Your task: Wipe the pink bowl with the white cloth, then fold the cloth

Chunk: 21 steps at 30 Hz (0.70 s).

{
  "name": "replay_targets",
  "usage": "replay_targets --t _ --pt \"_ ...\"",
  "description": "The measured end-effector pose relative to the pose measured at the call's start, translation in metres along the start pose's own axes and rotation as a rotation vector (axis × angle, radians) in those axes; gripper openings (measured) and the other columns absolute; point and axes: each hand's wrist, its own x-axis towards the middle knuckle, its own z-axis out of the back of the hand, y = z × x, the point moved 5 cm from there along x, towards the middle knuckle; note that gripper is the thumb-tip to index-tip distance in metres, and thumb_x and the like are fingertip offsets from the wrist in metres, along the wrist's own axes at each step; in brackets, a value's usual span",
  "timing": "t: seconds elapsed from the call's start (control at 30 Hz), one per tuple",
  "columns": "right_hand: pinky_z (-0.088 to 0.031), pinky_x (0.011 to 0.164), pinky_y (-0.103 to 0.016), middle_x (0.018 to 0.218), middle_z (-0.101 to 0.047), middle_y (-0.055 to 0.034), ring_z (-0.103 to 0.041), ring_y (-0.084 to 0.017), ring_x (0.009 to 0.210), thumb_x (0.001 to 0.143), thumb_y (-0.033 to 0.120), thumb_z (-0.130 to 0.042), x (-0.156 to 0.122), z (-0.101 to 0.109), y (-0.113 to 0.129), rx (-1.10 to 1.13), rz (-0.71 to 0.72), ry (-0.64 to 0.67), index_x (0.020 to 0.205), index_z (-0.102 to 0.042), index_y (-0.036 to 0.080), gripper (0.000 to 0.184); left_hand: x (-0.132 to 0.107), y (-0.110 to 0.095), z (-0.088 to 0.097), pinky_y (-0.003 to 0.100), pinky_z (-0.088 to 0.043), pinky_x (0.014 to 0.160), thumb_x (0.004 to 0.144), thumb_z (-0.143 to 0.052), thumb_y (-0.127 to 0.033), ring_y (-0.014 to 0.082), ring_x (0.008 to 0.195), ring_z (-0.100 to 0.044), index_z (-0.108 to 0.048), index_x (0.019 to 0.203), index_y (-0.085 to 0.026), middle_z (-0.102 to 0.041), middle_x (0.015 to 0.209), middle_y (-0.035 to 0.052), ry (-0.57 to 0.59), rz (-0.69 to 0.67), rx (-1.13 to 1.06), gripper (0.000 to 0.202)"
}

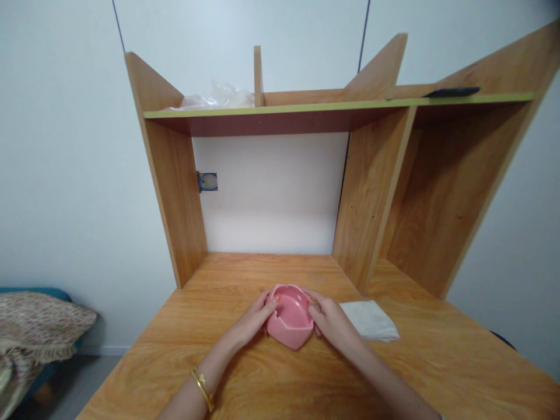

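A pink ashtray (pixel 294 337) with angular sides and notches in its rim is held between both hands over the middle of the desk, its hollow tilted toward me. My left hand (pixel 257 319) grips its left side, the thumb over the rim. On the opposite side my right hand (pixel 329 318) is closed on the rim, thumb at the inner edge and fingers behind. Whether the base touches the desk I cannot tell. Just right of my right hand lies a folded white cloth (pixel 371 321).
Behind the wooden desk (pixel 262 385) rises a shelf unit (pixel 380 192) with upright dividers. Clear plastic (pixel 219 96) and a dark flat object (pixel 452 92) lie on its upper board. An uncovered wall box (pixel 207 181) shows blue wire. A patterned cover (pixel 39 326) hangs at the left.
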Motion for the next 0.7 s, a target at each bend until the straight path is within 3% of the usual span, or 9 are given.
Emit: replay_targets --t 0.1,0.2,0.27,0.3,0.47,0.6,0.7 --pt "-0.034 0.041 -0.021 0.042 -0.043 0.0066 -0.041 -0.011 0.037 0.077 0.024 -0.034 0.0 -0.005 -0.003 0.038 -0.044 -0.013 0.121 -0.047 0.011 0.048 0.004 -0.001 0.002 0.032 -0.037 0.089 0.077 -0.05 -0.045 0.0213 0.101 -0.051 -0.052 0.114 -0.015 -0.058 0.111 0.0087 -0.071 -0.035 -0.003 0.047" --pt "-0.032 0.043 -0.022 0.044 -0.038 0.0081 -0.04 -0.012 0.04 0.082 0.033 -0.032 -0.002 -0.005 -0.003 0.016 -0.037 -0.122 0.131 -0.031 0.01 0.054 0.009 0.0 0.017 0.032 -0.041 0.082 0.074 -0.049 -0.044 0.0207 0.089 -0.056 -0.061 0.094 -0.013 -0.064 0.094 0.0075 -0.318 -0.078 0.014 0.039" --pt "-0.032 0.046 -0.023 0.046 -0.038 0.0081 -0.042 -0.013 0.043 0.085 0.039 -0.029 -0.004 -0.004 -0.003 -0.033 -0.003 -0.167 0.136 -0.02 0.013 0.058 0.008 0.002 0.036 0.031 -0.045 0.073 0.074 -0.043 -0.049 0.0201 0.078 -0.058 -0.063 0.082 -0.012 -0.065 0.08 0.0071 -0.542 -0.065 0.048 0.043" --pt "-0.032 0.047 -0.023 0.047 -0.039 0.0077 -0.043 -0.014 0.044 0.085 0.041 -0.029 -0.004 -0.003 -0.003 -0.072 0.01 -0.171 0.137 -0.017 0.015 0.059 0.008 0.001 0.045 0.031 -0.045 0.07 0.075 -0.04 -0.05 0.0198 0.075 -0.058 -0.062 0.082 -0.011 -0.064 0.078 0.0068 -0.599 -0.056 0.06 0.045" --pt "-0.033 0.053 -0.025 0.05 -0.045 0.0043 -0.051 -0.018 0.052 0.085 0.044 -0.028 -0.001 0.006 -0.014 -0.3 -0.01 -0.176 0.133 -0.029 0.017 0.055 -0.008 -0.012 0.103 0.029 -0.046 0.061 0.077 -0.031 -0.051 0.0189 0.07 -0.057 -0.057 0.087 -0.012 -0.061 0.074 0.004 -0.886 -0.001 0.196 0.048" --pt "-0.033 0.053 -0.025 0.051 -0.048 0.0036 -0.053 -0.018 0.053 0.085 0.042 -0.027 0.001 0.01 -0.019 -0.368 -0.032 -0.173 0.131 -0.031 0.017 0.053 -0.031 -0.025 0.139 0.033 -0.042 0.077 0.079 -0.029 -0.036 0.0223 0.087 -0.056 -0.052 0.099 -0.014 -0.06 0.088 0.0078 -1.07 0.07 0.388 0.038" --pt "-0.033 0.053 -0.025 0.052 -0.049 0.0031 -0.054 -0.018 0.053 0.085 0.04 -0.028 0.001 0.007 -0.02 -0.397 -0.023 -0.163 0.13 -0.033 0.018 0.051 -0.041 -0.024 0.152 0.037 -0.04 0.082 0.078 -0.032 -0.034 0.0268 0.094 -0.054 -0.052 0.098 -0.012 -0.06 0.094 0.0134 -1.115 0.154 0.502 0.036"
